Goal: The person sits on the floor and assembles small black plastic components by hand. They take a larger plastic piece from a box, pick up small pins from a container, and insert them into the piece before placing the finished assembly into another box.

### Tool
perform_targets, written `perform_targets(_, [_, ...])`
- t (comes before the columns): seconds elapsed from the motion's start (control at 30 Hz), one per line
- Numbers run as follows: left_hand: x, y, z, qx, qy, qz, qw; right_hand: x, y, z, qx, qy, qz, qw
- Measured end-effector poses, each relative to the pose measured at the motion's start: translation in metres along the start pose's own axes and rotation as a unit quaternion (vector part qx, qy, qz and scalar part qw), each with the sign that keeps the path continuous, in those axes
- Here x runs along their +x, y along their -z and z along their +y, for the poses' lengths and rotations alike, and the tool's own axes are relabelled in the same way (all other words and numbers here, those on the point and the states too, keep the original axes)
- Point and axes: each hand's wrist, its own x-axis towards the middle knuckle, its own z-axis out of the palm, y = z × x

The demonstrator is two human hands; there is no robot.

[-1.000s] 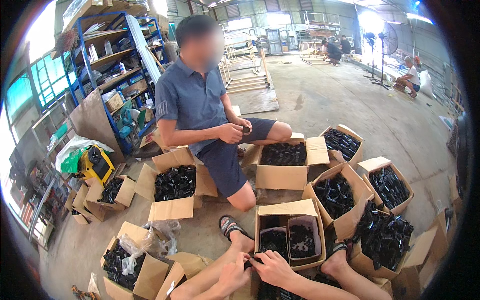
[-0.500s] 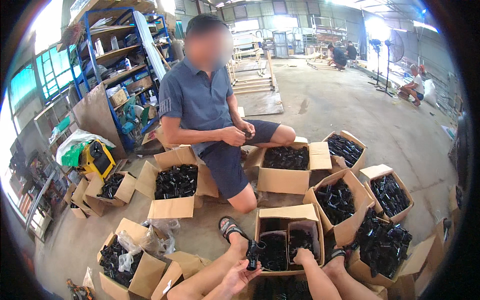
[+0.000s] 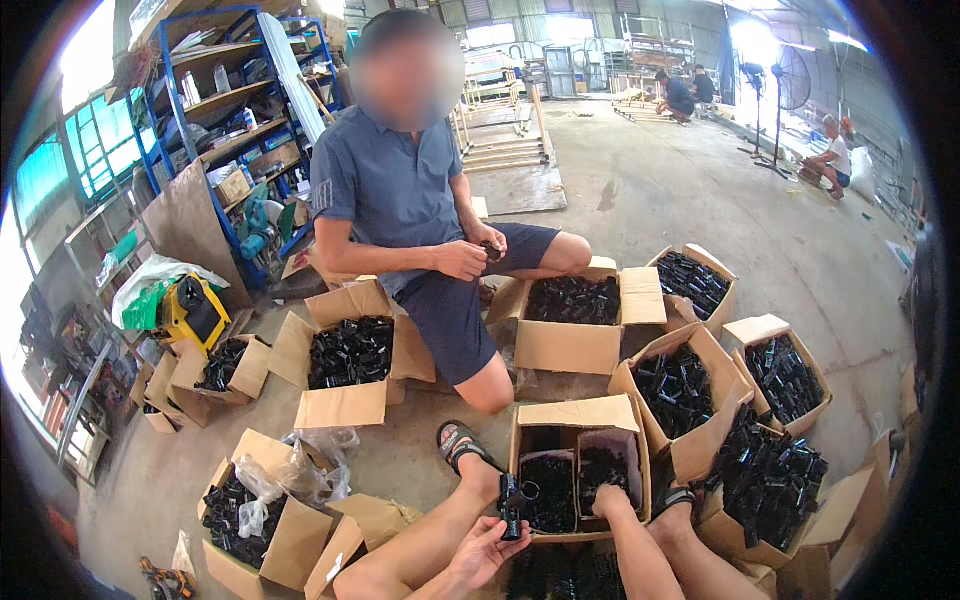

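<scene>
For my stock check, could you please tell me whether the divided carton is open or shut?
Open: black parts show inside the divided carton, and the right hand reaches in.

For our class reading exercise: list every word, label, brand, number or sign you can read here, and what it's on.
No text can be read.
White patch on the brown cardboard flap: too small to read.
White-and-blue bottle on the blue metal-framed shelving: too small.
Black tubular part in the left fingers: no legible marking.

Glossy black plastic fitting [image 3: 512,507], matt cardboard box [image 3: 578,413], rough concrete floor [image 3: 640,190]
</scene>
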Motion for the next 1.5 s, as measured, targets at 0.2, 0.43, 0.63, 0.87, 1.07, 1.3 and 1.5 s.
perform_targets(0.2, [-0.003, 0.007, -0.002, 0.019, -0.010, 0.018, 1.000, -0.025, 0.020, -0.023, -0.022, -0.009, -0.023, 0.999])
perform_targets(0.43, [-0.002, -0.001, -0.004, 0.022, -0.020, 0.042, 0.999, -0.035, 0.024, -0.016, 0.024, -0.001, 0.080, 0.997])
perform_targets(0.63, [0.000, 0.005, -0.005, 0.003, -0.043, 0.028, 0.999, -0.121, 0.033, -0.042, 0.330, 0.258, 0.281, 0.863])
perform_targets(0.87, [-0.004, 0.004, -0.011, 0.089, -0.093, 0.081, 0.988, -0.218, 0.007, -0.111, 0.380, 0.375, 0.332, 0.778])
perform_targets(1.07, [-0.004, 0.016, -0.011, 0.112, -0.127, 0.078, 0.983, -0.224, 0.001, -0.127, 0.386, 0.343, 0.381, 0.767])
perform_targets(1.3, [-0.005, 0.008, -0.012, 0.114, -0.139, 0.064, 0.982, -0.224, 0.001, -0.129, 0.381, 0.334, 0.427, 0.749])
perform_targets(1.5, [-0.004, 0.011, -0.011, 0.105, -0.151, 0.071, 0.980, -0.226, 0.002, -0.135, 0.415, 0.323, 0.405, 0.748])
